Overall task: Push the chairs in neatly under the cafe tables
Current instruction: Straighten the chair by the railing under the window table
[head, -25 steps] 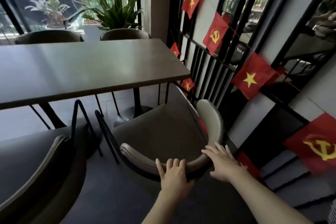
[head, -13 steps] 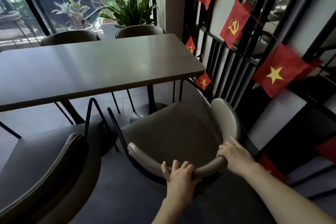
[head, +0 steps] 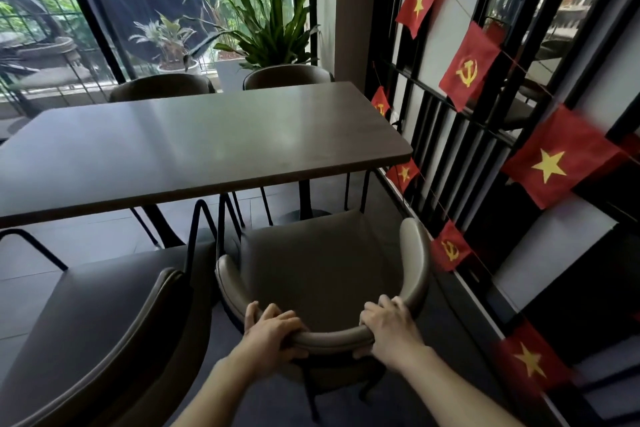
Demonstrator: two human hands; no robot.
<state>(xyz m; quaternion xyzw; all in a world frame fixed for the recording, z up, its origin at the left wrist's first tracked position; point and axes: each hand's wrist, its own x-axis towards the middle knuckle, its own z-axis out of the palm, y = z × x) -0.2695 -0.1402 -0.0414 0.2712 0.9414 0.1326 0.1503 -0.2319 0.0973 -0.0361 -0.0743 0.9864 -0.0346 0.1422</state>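
A grey-brown padded chair (head: 322,263) with a curved backrest and black metal legs stands in front of me, its seat front just at the near edge of the dark cafe table (head: 194,146). My left hand (head: 272,329) grips the backrest at its left rear. My right hand (head: 389,328) grips the same backrest at its right rear. A second matching chair (head: 104,333) stands to the left, pulled out from the table.
Two more chairs (head: 287,74) are tucked in at the table's far side. A black metal railing (head: 460,149) hung with red flags runs close along the right of the chair. Potted plants (head: 263,35) stand by the window behind.
Both hands went from resting open against the backrest to closing around it. The chair has turned to face the table squarely, and my view has shifted to centre on it.
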